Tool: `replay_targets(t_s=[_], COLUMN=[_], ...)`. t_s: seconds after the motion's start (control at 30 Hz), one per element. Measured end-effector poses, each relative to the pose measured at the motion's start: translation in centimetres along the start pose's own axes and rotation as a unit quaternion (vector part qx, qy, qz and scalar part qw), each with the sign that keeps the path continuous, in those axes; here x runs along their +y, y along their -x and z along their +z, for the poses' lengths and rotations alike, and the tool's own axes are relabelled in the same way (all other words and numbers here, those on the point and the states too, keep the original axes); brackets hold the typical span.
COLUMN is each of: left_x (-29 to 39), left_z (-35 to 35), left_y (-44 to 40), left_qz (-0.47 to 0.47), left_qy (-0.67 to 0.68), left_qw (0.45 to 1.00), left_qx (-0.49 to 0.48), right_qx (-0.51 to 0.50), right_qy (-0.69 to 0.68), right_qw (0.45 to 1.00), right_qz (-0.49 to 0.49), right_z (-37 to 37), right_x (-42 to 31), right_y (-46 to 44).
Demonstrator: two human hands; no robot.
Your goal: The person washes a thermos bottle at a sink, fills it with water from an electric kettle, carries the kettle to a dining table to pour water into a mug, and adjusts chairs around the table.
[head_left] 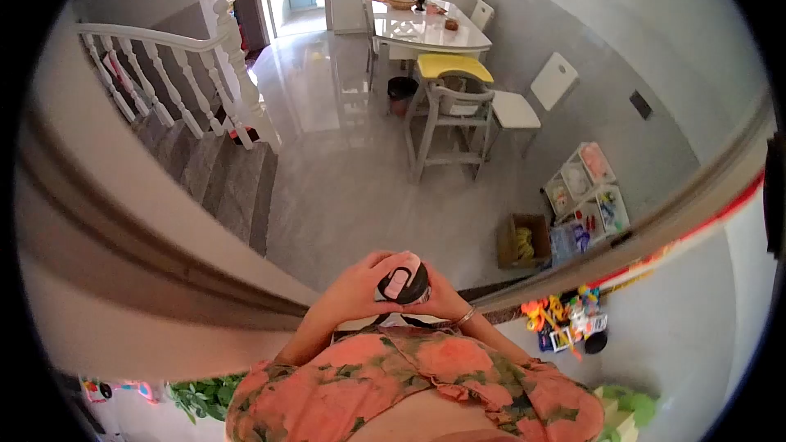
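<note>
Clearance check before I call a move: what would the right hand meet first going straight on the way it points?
The right hand angles inward, so it would first meet the black-lidded container, which both hands appear to hold. The left hand would likely come next, though depth is unclear.

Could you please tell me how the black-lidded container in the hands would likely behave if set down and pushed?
The black-lidded container is probably stiff: its lid appears moulded. Its round outline suggests it could roll on its side. The left hand and right hand hide most of its body, so weight is unclear.
</note>
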State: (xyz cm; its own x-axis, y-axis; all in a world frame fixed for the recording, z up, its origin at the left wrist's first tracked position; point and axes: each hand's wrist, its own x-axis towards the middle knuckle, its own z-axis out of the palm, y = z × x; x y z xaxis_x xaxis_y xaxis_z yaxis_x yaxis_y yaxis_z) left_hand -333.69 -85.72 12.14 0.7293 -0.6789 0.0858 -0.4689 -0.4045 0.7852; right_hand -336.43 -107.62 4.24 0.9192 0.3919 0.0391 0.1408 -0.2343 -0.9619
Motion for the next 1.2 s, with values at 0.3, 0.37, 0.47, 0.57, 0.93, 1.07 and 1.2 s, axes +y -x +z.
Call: replay_targets(t_s=[0.3, 0.37, 0.47, 0.57, 0.93, 1.07, 1.2], left_x=[-10.3, -13.6, -17.3, -19.4, -38.1, -45.7, -51.4], left_z=[-8.5, -9.9, -13.6, -18.5, -34.8, -45.4, -55.3], left_y=[-23.1, -27.9, -33.8, -38.8, -52.4, -59.5, -66.6], left_qz=[0.051, 0.023, -0.007, -0.01, -0.122, -0.167, -0.163], left_qy=[-0.014, 0.017, 0.004, -0.031, -0.051, -0.09, -0.152], left_qw=[0.999, 1.0, 1.0, 0.996, 0.955, 0.945, 0.949], left_qx=[-0.003, -0.005, 0.028, 0.083, 0.264, 0.266, 0.224], right_qx=[0.054, 0.036, -0.032, -0.104, -0.256, -0.246, -0.208], right_qy=[-0.004, 0.012, -0.025, -0.023, -0.056, -0.092, -0.057], right_qw=[0.998, 0.998, 0.999, 0.993, 0.959, 0.96, 0.968], right_qz=[-0.041, -0.043, -0.022, -0.041, -0.107, -0.101, -0.126], right_z=[-14.4, -17.3, -21.7, -24.3, -25.0, -24.9, -27.8], right_x=[4.7, 6.4, 8.8, 9.9, 13.4, 14.8, 13.5], right_y=[-20.8, -25.8, -34.9, -44.5, -79.5, -93.7, -106.5])
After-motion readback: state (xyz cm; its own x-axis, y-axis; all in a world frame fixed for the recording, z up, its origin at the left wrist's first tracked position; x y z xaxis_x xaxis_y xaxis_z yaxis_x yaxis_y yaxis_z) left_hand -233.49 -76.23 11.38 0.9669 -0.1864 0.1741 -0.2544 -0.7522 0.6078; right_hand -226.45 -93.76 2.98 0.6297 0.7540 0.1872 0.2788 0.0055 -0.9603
